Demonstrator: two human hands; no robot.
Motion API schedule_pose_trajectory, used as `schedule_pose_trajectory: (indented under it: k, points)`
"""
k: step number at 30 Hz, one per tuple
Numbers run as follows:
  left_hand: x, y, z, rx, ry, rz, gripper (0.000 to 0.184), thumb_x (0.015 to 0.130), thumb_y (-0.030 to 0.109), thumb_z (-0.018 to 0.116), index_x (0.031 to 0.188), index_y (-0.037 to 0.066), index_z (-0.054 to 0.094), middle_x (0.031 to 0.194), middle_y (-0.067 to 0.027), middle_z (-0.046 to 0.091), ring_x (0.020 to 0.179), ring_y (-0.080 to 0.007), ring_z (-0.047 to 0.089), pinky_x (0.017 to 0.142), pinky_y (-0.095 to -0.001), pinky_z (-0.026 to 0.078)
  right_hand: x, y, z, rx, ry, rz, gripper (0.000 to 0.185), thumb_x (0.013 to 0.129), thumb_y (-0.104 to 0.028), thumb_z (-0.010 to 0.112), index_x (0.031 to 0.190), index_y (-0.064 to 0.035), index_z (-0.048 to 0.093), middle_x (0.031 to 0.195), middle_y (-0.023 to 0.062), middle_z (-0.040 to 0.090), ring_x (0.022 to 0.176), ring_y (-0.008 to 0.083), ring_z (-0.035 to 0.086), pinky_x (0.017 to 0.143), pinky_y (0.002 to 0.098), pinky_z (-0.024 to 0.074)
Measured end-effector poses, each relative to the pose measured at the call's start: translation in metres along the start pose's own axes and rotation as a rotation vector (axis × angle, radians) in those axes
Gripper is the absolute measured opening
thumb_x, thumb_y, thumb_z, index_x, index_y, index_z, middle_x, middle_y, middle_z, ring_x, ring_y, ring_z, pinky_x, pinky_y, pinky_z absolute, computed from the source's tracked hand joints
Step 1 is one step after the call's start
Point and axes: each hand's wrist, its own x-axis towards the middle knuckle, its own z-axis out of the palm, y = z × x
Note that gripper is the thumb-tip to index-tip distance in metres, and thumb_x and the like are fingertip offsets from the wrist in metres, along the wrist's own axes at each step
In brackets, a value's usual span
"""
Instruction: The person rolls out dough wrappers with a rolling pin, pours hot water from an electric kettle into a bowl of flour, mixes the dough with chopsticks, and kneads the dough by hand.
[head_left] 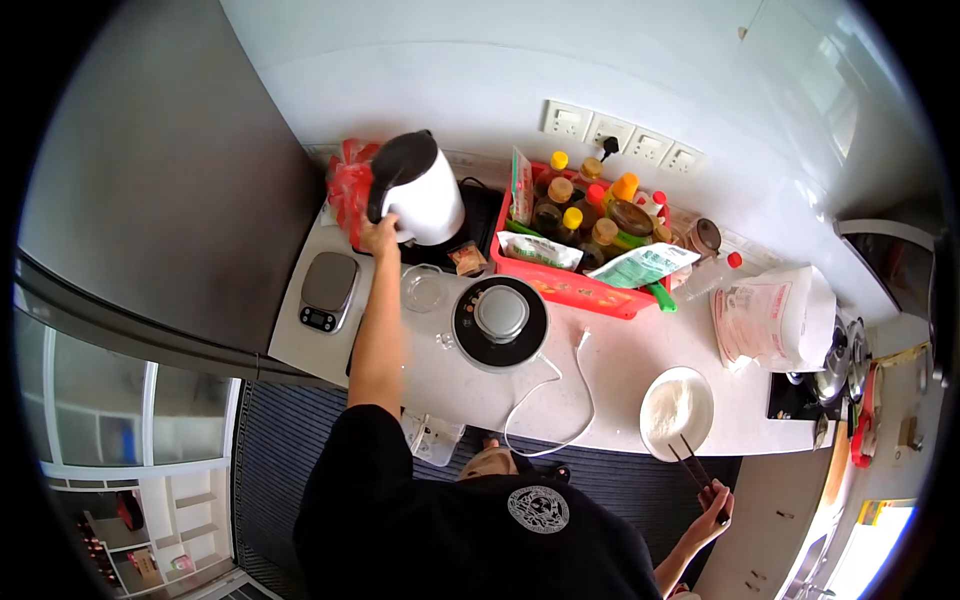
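My left hand (380,236) is closed round the black handle of a white electric kettle (436,203) at the back left of the counter. Whether the kettle rests on the black plate (478,215) behind it or is lifted, I cannot tell. Down at the right, my right hand (714,503) grips a pair of dark chopsticks (690,463). Their tips reach into a white bowl (703,388) near the counter's front edge. White flour-like powder (668,410) lies in the bowl.
A round appliance with a black top (535,335) and a white cord (595,385) sits mid-counter. Behind it is a red basket (575,287) of bottles and packets. A kitchen scale (330,280) is at left; a white sack (765,320) stands right.
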Motion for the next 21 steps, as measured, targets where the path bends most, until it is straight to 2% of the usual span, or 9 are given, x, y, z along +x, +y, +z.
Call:
schedule_pose_trajectory:
  k: [1, 4, 5, 8, 11, 13, 14, 17, 21]
  points:
    - [-0.014, 0.05, -0.007, -0.202, -0.079, -0.05, 0.04, 0.06, 0.001, 0.065, 0.1, 0.001, 0.063, 0.09, -0.0068, 0.065, 0.08, -0.0197, 0.061, 0.077, -0.0338, 0.049, 0.004, 0.003, -0.004, 0.001, -0.006, -0.006, 0.032, 0.099, -0.027, 0.049, 0.093, -0.0005, 0.067, 0.09, 0.0067, 0.068, 0.076, 0.0139, 0.064, 0.067, 0.0244, 0.0535]
    - [-0.023, 0.109, -0.038, -0.223, -0.138, 0.003, 0.042, 0.063, 0.0, 0.065, 0.105, 0.002, 0.061, 0.091, -0.0052, 0.062, 0.076, -0.0163, 0.059, 0.072, -0.0314, 0.05, 0.021, 0.013, -0.013, 0.023, -0.023, 0.0, 0.032, 0.099, -0.027, 0.05, 0.094, -0.0003, 0.067, 0.092, 0.0077, 0.068, 0.076, 0.0146, 0.064, 0.067, 0.025, 0.0537]
    - [-0.022, 0.127, -0.054, -0.122, -0.166, -0.007, 0.047, 0.064, 0.0, 0.066, 0.11, 0.001, 0.059, 0.095, -0.006, 0.063, 0.077, -0.0161, 0.06, 0.072, -0.0315, 0.05, 0.027, 0.018, -0.015, 0.035, -0.02, 0.001, 0.032, 0.098, -0.027, 0.05, 0.095, -0.0002, 0.067, 0.093, 0.0085, 0.068, 0.077, 0.0155, 0.065, 0.068, 0.0253, 0.0538]
    - [-0.041, 0.184, -0.092, -0.046, 0.004, 0.066, 0.044, 0.063, -0.002, 0.072, 0.106, -0.002, 0.059, 0.098, -0.0094, 0.065, 0.085, -0.0196, 0.062, 0.082, -0.0311, 0.048, 0.049, 0.033, -0.021, 0.071, -0.04, -0.016, 0.032, 0.099, -0.027, 0.05, 0.094, 0.0, 0.067, 0.094, 0.0099, 0.069, 0.077, 0.0162, 0.067, 0.068, 0.0265, 0.0556]
    - [-0.091, 0.274, -0.131, -0.081, -0.094, 0.094, 0.048, 0.064, -0.008, 0.071, 0.11, 0.0, 0.06, 0.102, -0.0097, 0.066, 0.089, -0.0218, 0.063, 0.084, -0.0339, 0.05, 0.074, 0.057, -0.024, 0.134, -0.112, -0.026, 0.035, 0.099, -0.029, 0.051, 0.096, 0.0025, 0.066, 0.091, 0.0113, 0.068, 0.078, 0.0179, 0.067, 0.07, 0.0284, 0.0562]
    - [-0.113, 0.292, -0.168, -0.03, 0.01, 0.04, 0.054, 0.064, -0.01, 0.071, 0.116, -0.002, 0.058, 0.102, -0.0107, 0.065, 0.093, -0.0228, 0.063, 0.085, -0.0343, 0.05, 0.09, 0.07, -0.023, 0.233, -0.161, -0.002, 0.033, 0.097, -0.027, 0.053, 0.095, 0.0035, 0.067, 0.089, 0.0098, 0.067, 0.079, 0.018, 0.065, 0.072, 0.0297, 0.0552]
    - [-0.125, 0.304, -0.188, -0.005, -0.071, 0.065, 0.052, 0.064, -0.01, 0.071, 0.114, -0.002, 0.06, 0.101, -0.0101, 0.065, 0.092, -0.0222, 0.062, 0.086, -0.0341, 0.05, 0.096, 0.069, -0.022, 0.195, -0.191, -0.019, 0.032, 0.098, -0.024, 0.053, 0.096, 0.004, 0.066, 0.089, 0.009, 0.066, 0.079, 0.0174, 0.065, 0.072, 0.0297, 0.0552]
    - [-0.198, 0.345, -0.222, 0.088, -0.065, 0.03, 0.042, 0.066, -0.008, 0.071, 0.106, -0.002, 0.064, 0.094, -0.008, 0.065, 0.087, -0.0186, 0.06, 0.083, -0.0307, 0.047, 0.114, 0.072, -0.019, 0.228, -0.359, -0.032, 0.026, 0.097, -0.018, 0.054, 0.095, 0.0044, 0.067, 0.087, 0.0068, 0.066, 0.079, 0.0136, 0.062, 0.073, 0.0271, 0.0517]
    - [-0.291, 0.357, -0.262, 0.176, -0.042, -0.122, 0.044, 0.065, -0.008, 0.072, 0.108, -0.002, 0.063, 0.095, -0.0089, 0.065, 0.088, -0.0199, 0.061, 0.085, -0.0304, 0.047, 0.139, 0.1, -0.023, 0.221, -0.604, -0.217, 0.019, 0.095, -0.011, 0.056, 0.094, 0.0032, 0.068, 0.088, 0.0101, 0.068, 0.078, 0.0149, 0.061, 0.073, 0.0282, 0.0503]
